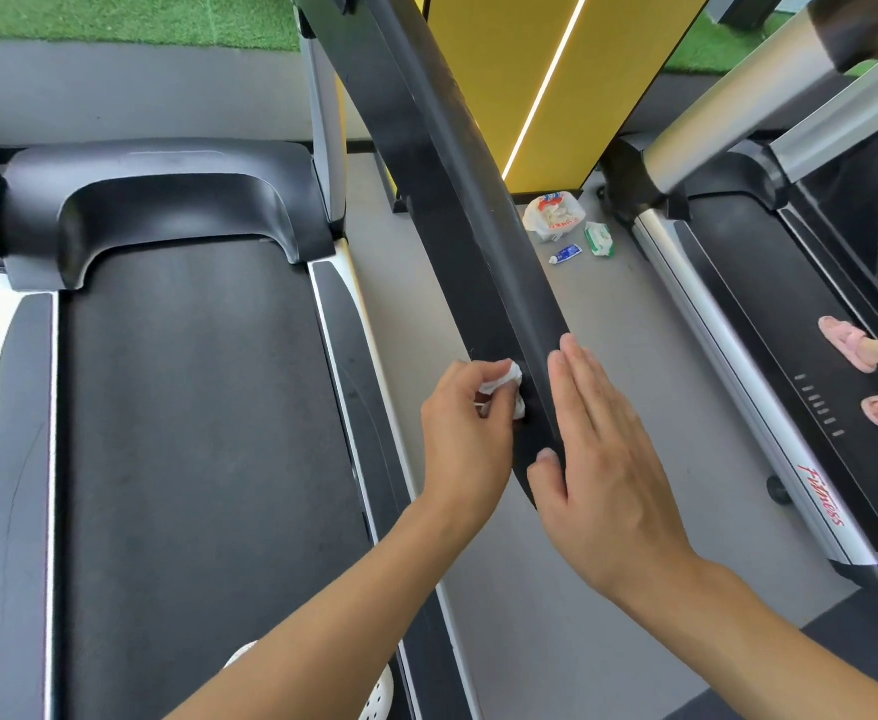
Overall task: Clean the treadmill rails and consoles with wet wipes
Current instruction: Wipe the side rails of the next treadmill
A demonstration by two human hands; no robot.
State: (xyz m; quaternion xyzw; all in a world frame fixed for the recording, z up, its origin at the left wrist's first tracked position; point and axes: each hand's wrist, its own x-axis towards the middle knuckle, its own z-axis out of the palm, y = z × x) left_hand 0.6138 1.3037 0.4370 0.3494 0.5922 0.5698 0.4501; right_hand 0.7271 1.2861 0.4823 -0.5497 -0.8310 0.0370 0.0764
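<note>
My left hand (465, 433) pinches the crumpled wipe (510, 380) against the rail (470, 220), near its end. The wipe seems soft, light and damp, so bunched holding suits it. My right hand (605, 459), fingers straight, rests flat on the stiff rail.

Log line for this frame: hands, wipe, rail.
step: cleaning handrail | left hand: holds crumpled wipe against its near end | right hand: flat on its right side | floor: wipe pack, plastic bag, tube
</note>
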